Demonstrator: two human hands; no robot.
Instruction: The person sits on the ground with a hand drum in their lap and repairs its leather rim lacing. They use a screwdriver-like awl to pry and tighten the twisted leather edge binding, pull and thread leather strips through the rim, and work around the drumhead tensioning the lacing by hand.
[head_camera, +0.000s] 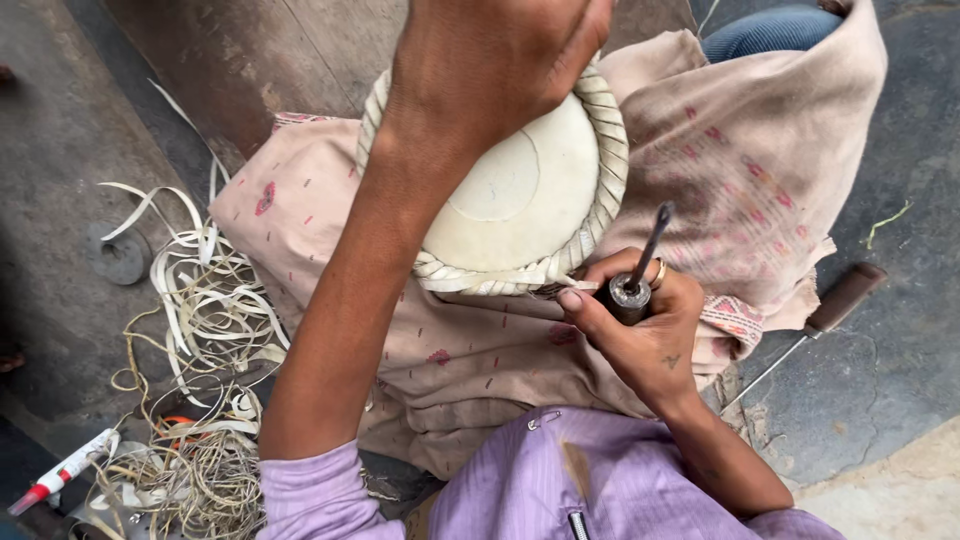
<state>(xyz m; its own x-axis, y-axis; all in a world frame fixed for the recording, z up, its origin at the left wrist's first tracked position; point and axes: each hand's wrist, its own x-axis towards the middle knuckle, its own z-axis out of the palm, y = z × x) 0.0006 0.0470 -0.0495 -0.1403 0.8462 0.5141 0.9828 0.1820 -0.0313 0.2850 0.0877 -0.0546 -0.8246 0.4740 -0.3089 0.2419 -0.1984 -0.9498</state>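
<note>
A round cream-white disc (520, 190) with a coiled, woven pale rim rests on a beige patterned cloth (740, 150) over my lap. My left hand (490, 50) reaches across from above and grips the disc's top edge. My right hand (640, 320) is closed around a dark-handled awl (635, 275) whose metal spike points up and to the right. Its thumb and fingers pinch at the near rim of the coil, next to a loose strip end.
A tangle of pale strips and fibres (200, 330) lies on the ground at left, with a small tube (60, 472) with a red cap beside it. A brown-handled knife (830, 310) lies at right on the stone floor. A flat metal ring (118, 255) sits far left.
</note>
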